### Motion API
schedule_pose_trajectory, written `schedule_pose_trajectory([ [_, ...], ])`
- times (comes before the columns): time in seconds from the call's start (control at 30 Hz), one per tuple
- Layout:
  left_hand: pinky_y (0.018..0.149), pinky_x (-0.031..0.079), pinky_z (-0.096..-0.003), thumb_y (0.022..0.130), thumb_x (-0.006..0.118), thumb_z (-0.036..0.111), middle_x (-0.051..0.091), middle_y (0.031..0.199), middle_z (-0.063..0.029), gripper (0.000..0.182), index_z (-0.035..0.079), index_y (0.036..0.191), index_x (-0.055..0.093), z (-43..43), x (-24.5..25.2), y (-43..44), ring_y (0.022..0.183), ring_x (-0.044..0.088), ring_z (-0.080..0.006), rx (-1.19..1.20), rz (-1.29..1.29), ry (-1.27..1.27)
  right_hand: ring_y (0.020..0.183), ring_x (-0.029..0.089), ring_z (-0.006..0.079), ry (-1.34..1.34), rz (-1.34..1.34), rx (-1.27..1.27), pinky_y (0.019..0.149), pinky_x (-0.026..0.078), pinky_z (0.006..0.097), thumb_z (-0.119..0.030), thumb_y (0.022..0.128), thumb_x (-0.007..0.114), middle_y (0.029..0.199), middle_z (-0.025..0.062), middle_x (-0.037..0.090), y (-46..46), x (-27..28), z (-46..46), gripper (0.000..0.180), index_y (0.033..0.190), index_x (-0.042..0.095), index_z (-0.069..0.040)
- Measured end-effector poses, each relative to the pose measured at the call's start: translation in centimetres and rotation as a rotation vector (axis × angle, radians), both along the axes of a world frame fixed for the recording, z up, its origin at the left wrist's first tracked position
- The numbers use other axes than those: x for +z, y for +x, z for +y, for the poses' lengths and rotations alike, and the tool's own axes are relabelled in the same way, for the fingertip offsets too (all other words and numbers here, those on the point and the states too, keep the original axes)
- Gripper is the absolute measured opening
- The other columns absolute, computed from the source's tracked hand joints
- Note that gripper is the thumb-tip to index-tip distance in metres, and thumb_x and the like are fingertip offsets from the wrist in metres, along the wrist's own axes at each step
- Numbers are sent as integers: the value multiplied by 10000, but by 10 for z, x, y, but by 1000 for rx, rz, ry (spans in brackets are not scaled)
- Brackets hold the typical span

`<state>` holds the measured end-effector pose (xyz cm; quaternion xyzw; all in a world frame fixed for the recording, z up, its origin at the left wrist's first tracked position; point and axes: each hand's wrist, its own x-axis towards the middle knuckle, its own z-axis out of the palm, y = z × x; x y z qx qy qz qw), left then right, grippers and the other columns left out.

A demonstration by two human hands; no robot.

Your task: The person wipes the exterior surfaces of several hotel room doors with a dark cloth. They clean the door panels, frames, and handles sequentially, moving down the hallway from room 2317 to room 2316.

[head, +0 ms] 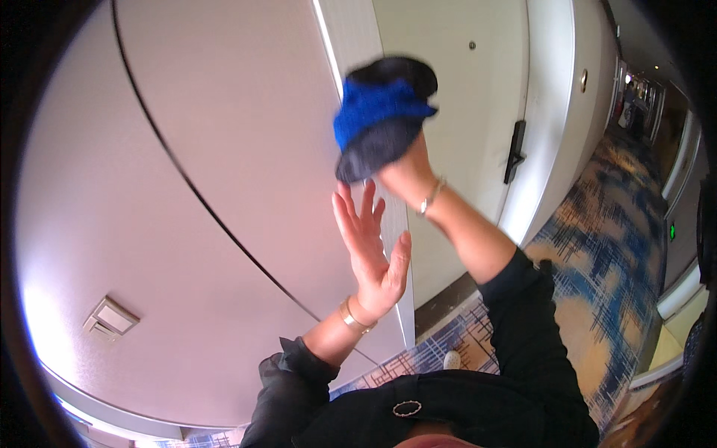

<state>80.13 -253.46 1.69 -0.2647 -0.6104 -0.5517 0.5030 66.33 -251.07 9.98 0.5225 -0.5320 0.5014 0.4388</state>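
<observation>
A blue and black cloth item (372,112), blurred by motion, is up in front of the wall edge beside a door. My right hand (408,171) has hold of it from below. The cloth hides the fingers of that hand, so their grip cannot be seen. Below and to the left, my left hand (369,252) is raised with its fingers apart and nothing in it. Its fingertips come close to the cloth's lower rim; whether they touch it is unclear. Each wrist wears a bracelet.
A pale wall panel (224,140) with a dark curved seam fills the left, bearing a wall switch (112,317). The cream door (448,151) has a black handle (514,152) and a peephole (472,45). Patterned carpet (594,252) runs down a corridor, where a distant person stands.
</observation>
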Motion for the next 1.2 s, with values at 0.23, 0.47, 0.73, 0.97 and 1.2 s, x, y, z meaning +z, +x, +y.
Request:
schedule_pose_trajectory([
  [0.23, 1148, 246, -472, 828, 543, -37, 47, 1605, -232, 784, -13, 1524, 184, -7, 76, 16, 1476, 175, -377, 159, 174, -222, 1011, 626, 213, 1, 181, -79, 886, 489, 323, -194, 955, 517, 1071, 174, 671, -25, 264, -31, 276, 1116, 641, -7],
  [0.47, 1154, 238, -487, 816, 552, -15, 214, 1552, -299, 727, -59, 1485, 271, -12, 69, 10, 1457, 214, -425, 331, 219, -287, 1198, 549, 316, -243, 277, 205, 1015, 432, 373, -244, 938, 557, 1264, 248, 580, -39, 276, -44, 405, 1243, 546, 22],
  [0.73, 1117, 271, -534, 824, 658, 108, 302, 1491, -310, 689, -32, 1443, 389, -22, -30, -17, 1347, 346, -483, 596, -64, -664, 1287, 436, 321, 239, -113, 1183, 1098, 324, 372, -270, 991, 511, 1381, 168, 469, -54, -74, -11, 502, 1433, 394, -62],
  [0.97, 1129, 209, -562, 887, 658, 205, 248, 1488, -357, 707, -37, 1468, 334, -20, -168, 2, 1361, 264, -530, 590, -441, -772, 1410, 311, 281, 197, -595, 229, 1196, 189, 423, -418, 995, 461, 1519, 86, 358, 2, -292, -14, 564, 1449, 388, -92],
  [1.2, 983, 366, -574, 825, 582, 53, 473, 1295, -265, 568, -17, 1375, 460, -6, -194, -27, 1149, 453, -469, 674, -390, -708, 1114, 555, 345, 381, -867, 284, 994, 423, 417, -213, 801, 664, 1164, 164, 611, 6, -298, 71, 416, 1175, 580, -51],
])
